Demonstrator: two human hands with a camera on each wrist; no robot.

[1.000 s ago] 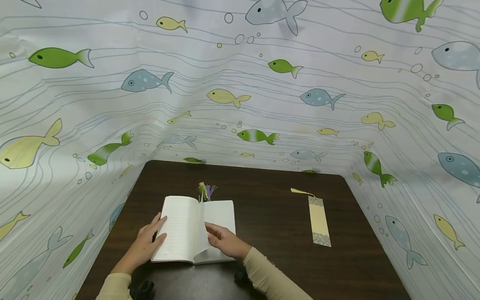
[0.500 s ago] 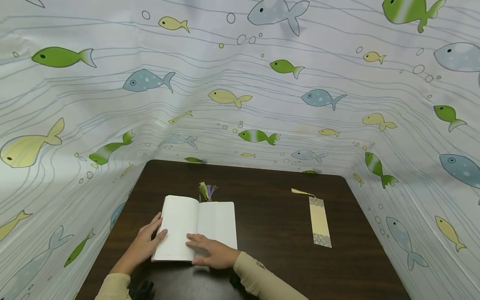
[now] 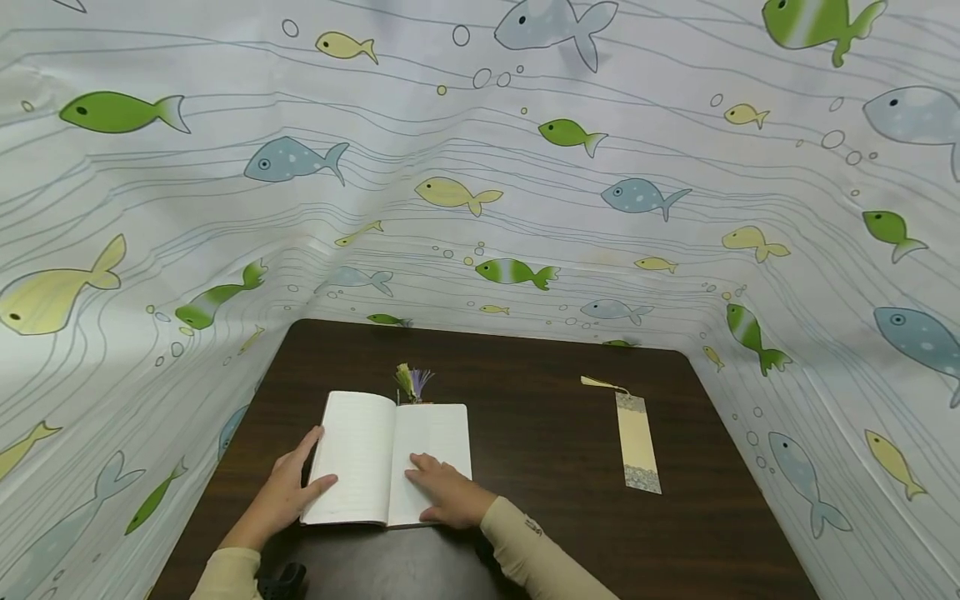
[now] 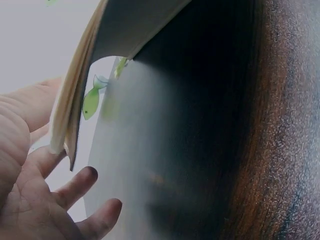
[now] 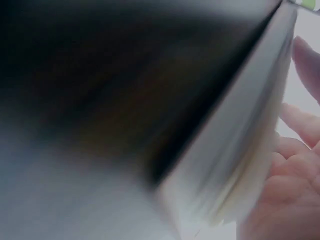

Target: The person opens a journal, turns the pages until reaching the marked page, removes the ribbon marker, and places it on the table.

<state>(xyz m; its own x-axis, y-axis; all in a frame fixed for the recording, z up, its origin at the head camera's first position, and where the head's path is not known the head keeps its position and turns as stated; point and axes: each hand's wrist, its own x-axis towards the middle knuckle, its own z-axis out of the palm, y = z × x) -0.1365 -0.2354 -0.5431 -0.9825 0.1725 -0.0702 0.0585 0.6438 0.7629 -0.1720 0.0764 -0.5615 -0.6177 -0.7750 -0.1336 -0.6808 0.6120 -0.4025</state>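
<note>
An open notebook (image 3: 356,458) with faintly lined white pages lies left of the middle of the table. My left hand (image 3: 281,496) holds its left edge, the thumb on the page and the fingers along the outer side. In the left wrist view, the left hand (image 4: 40,185) has the block of pages and cover (image 4: 75,95) between thumb and fingers. My right hand (image 3: 450,492) rests on the right page with its fingers spread. The right wrist view shows the right hand (image 5: 290,185) beside the notebook's page edges (image 5: 240,150). Yellow-green and purple tassels (image 3: 414,381) stick out past the notebook's top edge.
A cream bookmark (image 3: 637,442) with patterned grey ends and a yellow tassel lies on the dark wooden table (image 3: 540,433) to the right. Fish-printed white cloth (image 3: 480,125) encloses the table at the back and sides.
My right hand has turned a leaf over to the left, smoothed it near the gutter, then moved right onto the right page. The left hand has stayed at the left edge.
</note>
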